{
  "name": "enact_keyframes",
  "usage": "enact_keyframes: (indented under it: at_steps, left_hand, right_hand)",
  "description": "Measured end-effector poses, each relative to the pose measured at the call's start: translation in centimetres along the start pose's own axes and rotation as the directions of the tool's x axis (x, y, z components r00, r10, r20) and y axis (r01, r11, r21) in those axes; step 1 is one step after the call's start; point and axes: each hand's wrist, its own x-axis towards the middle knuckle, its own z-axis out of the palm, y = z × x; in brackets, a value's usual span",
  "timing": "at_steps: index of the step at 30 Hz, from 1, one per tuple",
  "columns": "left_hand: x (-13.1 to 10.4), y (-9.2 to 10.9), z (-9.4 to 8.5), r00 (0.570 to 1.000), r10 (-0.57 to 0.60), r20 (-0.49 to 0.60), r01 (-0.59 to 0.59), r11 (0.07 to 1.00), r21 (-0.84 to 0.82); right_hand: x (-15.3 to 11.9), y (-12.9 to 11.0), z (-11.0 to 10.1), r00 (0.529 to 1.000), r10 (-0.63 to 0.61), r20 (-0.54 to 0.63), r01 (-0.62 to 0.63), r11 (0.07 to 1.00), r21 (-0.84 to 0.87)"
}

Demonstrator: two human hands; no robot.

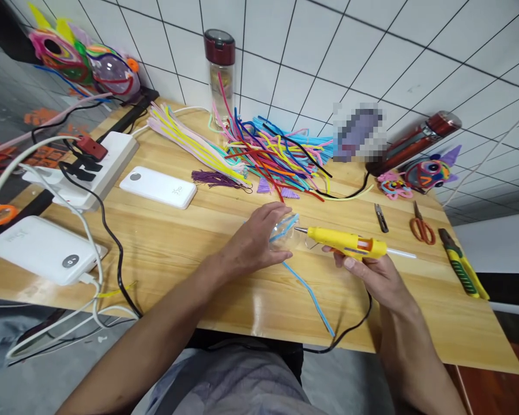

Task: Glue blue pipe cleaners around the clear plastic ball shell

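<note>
At the near edge of the wooden tabletop (pixel 436 340), a black cord (pixel 358 323) curves up toward the right forearm, and a light-blue pipe cleaner (pixel 311 291) lies slightly bent, running up to the left hand (pixel 257 239). That hand's fingers and thumb curl around a clear plastic ball (pixel 279 237), gripping it above the table's middle, with more light-blue strip across its upper part. The right hand (pixel 374 274) is closed around the handle of a yellow hot glue gun (pixel 346 241), a pale glue stick (pixel 402 253) jutting from its back. The metal nozzle points at the ball; whether it touches, I cannot tell.

To the left lie a white power bank (pixel 34 251) with a cable plugged in, a second power bank (pixel 155 187) farther back, and a power strip (pixel 108 161). To the right are green-and-yellow pliers (pixel 461 268), orange-handled scissors (pixel 422 231) and small thread snips (pixel 381 218).

Beyond the hands spreads a tangled pile of multicoloured pipe cleaners (pixel 272 147). Behind it a clear bottle with a maroon lid (pixel 219 49) stands upright near the white tiled wall (pixel 320 46)
</note>
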Motion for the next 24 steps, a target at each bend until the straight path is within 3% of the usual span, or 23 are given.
enact_keyframes:
  at_steps: [10,24]
  left_hand:
    - [-0.03,0.38,-0.01,0.999,-0.041,0.021,0.041,0.999,-0.012]
    - [-0.42,0.69,-0.06,1.0,-0.009,0.012,0.009,1.0,0.003]
  right_hand:
    - [-0.24,0.17,-0.29,0.999,0.015,-0.031,-0.015,1.0,-0.003]
    - [-0.41,0.52,-0.25,0.999,0.02,-0.031,-0.021,0.999,-0.028]
